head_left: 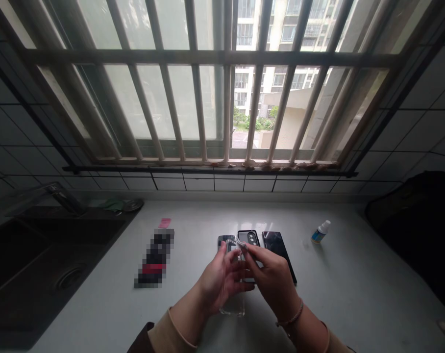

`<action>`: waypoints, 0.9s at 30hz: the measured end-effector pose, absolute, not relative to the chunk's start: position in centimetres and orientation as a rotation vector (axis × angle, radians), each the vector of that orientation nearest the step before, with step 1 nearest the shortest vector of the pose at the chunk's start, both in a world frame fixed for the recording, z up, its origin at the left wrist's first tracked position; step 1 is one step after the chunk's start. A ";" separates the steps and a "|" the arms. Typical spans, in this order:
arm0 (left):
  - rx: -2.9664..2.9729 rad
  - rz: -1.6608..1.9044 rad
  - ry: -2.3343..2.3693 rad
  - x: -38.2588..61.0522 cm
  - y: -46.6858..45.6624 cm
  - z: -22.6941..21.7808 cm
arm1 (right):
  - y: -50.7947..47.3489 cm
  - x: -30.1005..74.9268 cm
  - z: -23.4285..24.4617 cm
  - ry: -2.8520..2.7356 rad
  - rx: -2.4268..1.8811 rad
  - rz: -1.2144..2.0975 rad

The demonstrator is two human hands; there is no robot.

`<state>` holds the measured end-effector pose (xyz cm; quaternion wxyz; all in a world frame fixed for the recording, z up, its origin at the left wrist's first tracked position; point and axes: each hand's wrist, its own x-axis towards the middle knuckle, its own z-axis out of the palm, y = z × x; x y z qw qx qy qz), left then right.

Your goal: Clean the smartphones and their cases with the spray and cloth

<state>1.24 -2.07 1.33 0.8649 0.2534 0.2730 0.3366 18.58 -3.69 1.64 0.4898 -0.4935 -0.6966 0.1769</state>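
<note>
At left, a dark sink (pixel 27 289) edges the bench (pixel 347 294); beside it lies a blurred dark item (pixel 155 257), with a pink slip (pixel 165 223) just beyond. In the middle, the left hand (pixel 217 277) has its grip around a clear phone case (pixel 234 306); the right hand (pixel 276 274) clamps its grip on the case's far end, partly hiding a black phone case (pixel 252 238) and a dark phone (pixel 276 241). Rightward are a small bottle (pixel 320 233) and a bulky black object (pixel 417 245).
</note>
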 end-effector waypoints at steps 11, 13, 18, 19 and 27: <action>0.462 0.744 0.551 2.3 -3.1 1.0 | -3.8 16.9 0.7 -1.853 -1.084 0.204; 0.452 0.741 0.581 2.3 -3.1 1.0 | -3.7 16.7 0.6 -1.861 -1.051 0.210; 0.545 0.682 0.659 2.1 -3.1 1.1 | -3.8 16.5 0.5 -1.780 -1.087 0.283; 0.556 0.679 0.665 2.1 -3.2 1.1 | -3.8 16.6 0.5 -1.768 -1.093 0.299; 0.372 0.793 0.530 1.7 -2.7 1.0 | -3.9 16.3 1.3 -1.926 -0.908 0.278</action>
